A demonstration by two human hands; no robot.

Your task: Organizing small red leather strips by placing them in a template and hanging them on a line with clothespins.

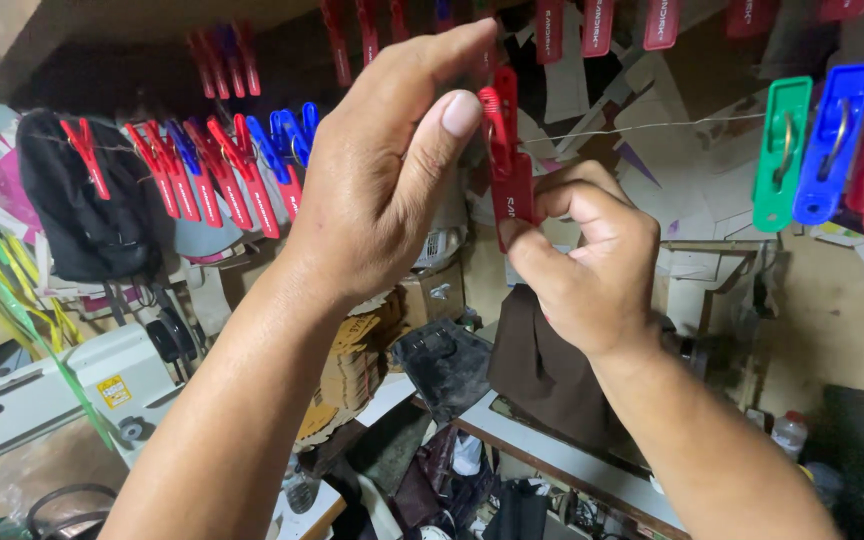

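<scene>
A red peg [507, 165] is seen at the upper centre of the frame, hung on a thin wire [652, 126] that is strung across from left to right; its lower end is pinched between the thumb and curled fingers of the right hand [592, 265], which is closed tight about it. The left hand [387, 170] is raised just beside the peg's upper end, its thumb and forefinger brought close together there; whether the peg or the wire is actually gripped by them cannot be told. A bunch of red and blue pegs [222, 170] is clustered on the wire at the upper left; a green peg [780, 150], a blue one and a red one are hung together at the upper right. A black bag [77, 210] is seen at the left edge; brown cloth [542, 365] is draped below the right hand, over a cluttered table [562, 460].
</scene>
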